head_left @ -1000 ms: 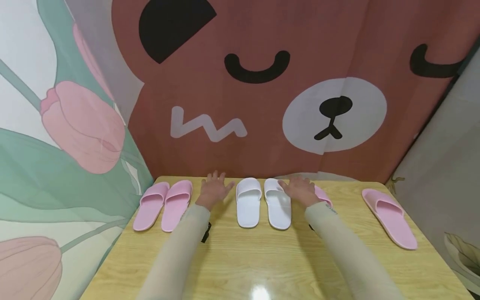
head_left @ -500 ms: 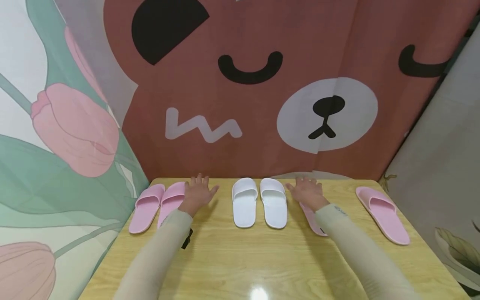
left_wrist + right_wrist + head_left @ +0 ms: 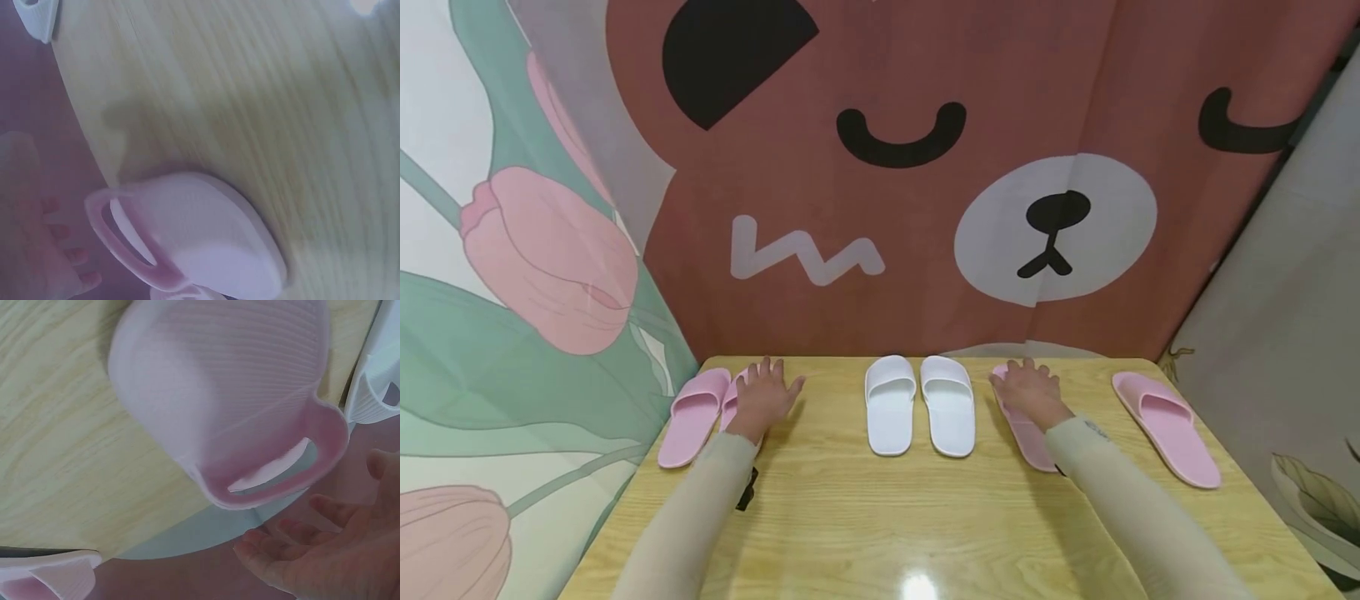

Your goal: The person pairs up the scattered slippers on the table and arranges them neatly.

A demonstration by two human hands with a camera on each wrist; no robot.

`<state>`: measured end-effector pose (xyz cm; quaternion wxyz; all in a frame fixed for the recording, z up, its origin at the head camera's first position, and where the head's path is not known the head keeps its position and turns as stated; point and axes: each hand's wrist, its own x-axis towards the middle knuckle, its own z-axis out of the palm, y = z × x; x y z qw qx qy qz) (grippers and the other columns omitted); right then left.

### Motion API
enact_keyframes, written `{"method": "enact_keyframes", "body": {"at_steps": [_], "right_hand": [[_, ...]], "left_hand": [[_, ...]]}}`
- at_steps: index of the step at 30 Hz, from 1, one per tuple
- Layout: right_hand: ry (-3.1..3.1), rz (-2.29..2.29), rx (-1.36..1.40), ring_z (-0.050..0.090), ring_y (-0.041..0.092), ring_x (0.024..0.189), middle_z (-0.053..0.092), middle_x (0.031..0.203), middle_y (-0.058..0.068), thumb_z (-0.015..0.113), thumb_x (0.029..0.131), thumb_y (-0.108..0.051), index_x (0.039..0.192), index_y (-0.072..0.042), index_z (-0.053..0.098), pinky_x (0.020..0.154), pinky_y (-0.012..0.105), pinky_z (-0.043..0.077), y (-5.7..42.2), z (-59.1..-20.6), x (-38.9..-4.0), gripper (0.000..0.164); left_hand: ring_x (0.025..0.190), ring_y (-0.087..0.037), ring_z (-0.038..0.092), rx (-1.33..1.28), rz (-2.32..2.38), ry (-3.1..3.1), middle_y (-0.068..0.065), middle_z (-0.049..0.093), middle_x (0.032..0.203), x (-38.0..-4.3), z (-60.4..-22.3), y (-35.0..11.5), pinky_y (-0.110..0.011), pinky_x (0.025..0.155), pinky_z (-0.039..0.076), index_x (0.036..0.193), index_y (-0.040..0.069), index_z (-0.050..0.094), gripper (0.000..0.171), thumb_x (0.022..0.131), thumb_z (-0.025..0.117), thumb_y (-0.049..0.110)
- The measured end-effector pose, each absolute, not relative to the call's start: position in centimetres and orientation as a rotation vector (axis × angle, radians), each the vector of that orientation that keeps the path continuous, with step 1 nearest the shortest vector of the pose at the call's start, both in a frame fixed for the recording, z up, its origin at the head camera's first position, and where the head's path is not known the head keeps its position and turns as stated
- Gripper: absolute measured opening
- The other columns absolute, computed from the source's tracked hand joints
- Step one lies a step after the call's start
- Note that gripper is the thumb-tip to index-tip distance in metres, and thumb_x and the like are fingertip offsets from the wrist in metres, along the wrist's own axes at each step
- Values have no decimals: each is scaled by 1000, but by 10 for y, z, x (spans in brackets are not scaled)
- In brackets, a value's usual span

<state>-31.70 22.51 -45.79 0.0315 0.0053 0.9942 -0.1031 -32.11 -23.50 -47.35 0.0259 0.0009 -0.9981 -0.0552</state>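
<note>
In the head view my left hand (image 3: 765, 402) hovers with spread fingers over the inner slipper (image 3: 729, 407) of a pink pair. Its partner, another pink slipper (image 3: 688, 425), lies just to the left. My right hand (image 3: 1036, 393) is above a single pink slipper (image 3: 1028, 443) and hides part of its strap. Both wrist views show a gap between the fingers and the pink slipper (image 3: 212, 231) on the left and the pink slipper (image 3: 231, 375) on the right. Between the hands stand two white slippers, the left white slipper (image 3: 890, 421) and the right white slipper (image 3: 951, 421), side by side.
A further pink slipper (image 3: 1183, 442) lies angled near the right edge of the wooden table (image 3: 880, 517). Behind the table hangs a brown bear-print curtain (image 3: 812, 183). A tulip-print cloth (image 3: 550, 267) borders the left side, and a pale cloth (image 3: 1292, 317) the right.
My left hand has moved left, over the pink pair. The right hand has shifted right, from the white slipper to above the pink one. The slippers stay put while the view shifts slightly.
</note>
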Motion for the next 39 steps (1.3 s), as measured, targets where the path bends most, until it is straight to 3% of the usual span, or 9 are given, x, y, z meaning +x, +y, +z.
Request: {"method": "enact_keyframes", "body": {"at_steps": [6, 12, 19, 27, 39], "right_hand": [[3038, -346, 44, 39, 54, 112, 40, 130, 29, 35, 95, -54, 135, 1, 40, 89, 68, 30, 227, -464, -315, 68], [3020, -372, 52, 39, 53, 110, 42, 126, 29, 32, 95, -55, 134, 2, 39, 88, 68, 31, 230, -472, -313, 70], [3016, -397, 57, 40, 53, 110, 41, 127, 31, 33, 95, -53, 134, 3, 39, 87, 67, 33, 234, -479, -309, 68], [3025, -471, 31, 36, 56, 115, 32, 135, 33, 33, 97, -49, 143, 0, 29, 89, 68, 31, 237, -486, -310, 67], [2995, -495, 68, 27, 58, 121, 20, 143, 33, 26, 98, -49, 148, -6, 19, 92, 70, 27, 236, -492, -315, 67]], "left_hand": [[135, -46, 15, 45, -211, -3108, -25, 17, 150, -317, -476, -250, -66, 103, 15, 147, 4, 21, 83, 92, 17, 66], [131, -48, 20, 48, -254, -3099, -27, 22, 146, -314, -478, -259, -66, 98, 22, 144, 0, 24, 76, 95, 28, 57], [128, -50, 23, 95, -305, -3092, -29, 24, 143, -310, -484, -265, -68, 96, 23, 143, -3, 26, 79, 93, 30, 59], [129, -52, 19, 114, -363, -3081, -31, 21, 144, -312, -491, -271, -68, 98, 19, 143, -5, 23, 80, 93, 31, 57], [120, -54, 28, 129, -334, -3030, -36, 32, 132, -315, -498, -271, -67, 95, 24, 139, -8, 26, 72, 94, 37, 47]]}}
